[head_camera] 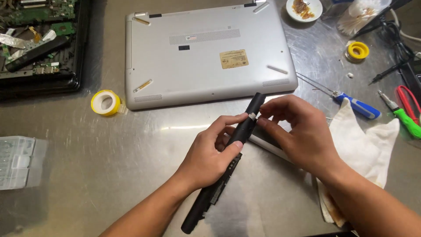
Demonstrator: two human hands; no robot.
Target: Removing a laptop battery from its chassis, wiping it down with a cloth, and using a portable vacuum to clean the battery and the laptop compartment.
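**Both hands on a long black battery above a steel bench**

The left hand (210, 153) is wrapped around the middle of a long black battery bar (223, 169), thumb lying along its side, while the right hand (298, 131) pinches a small pale strip (252, 116) near the bar's upper end between thumb and forefinger. The bar runs slantwise, its top end just in front of a silver laptop (206, 52) that lies bottom-up on the metal table (109, 166), its lower end reaching toward the person. A tan rectangular sticker (233, 59) sits right of centre on the laptop's base, with a small black patch to its left. A stained white cloth (364, 145) lies under the right wrist. A roll of yellow-cased white tape (105, 102) rests left of the laptop, and a blue-handled tool (357, 106) and a green-handled one (405, 120) lie to the right.
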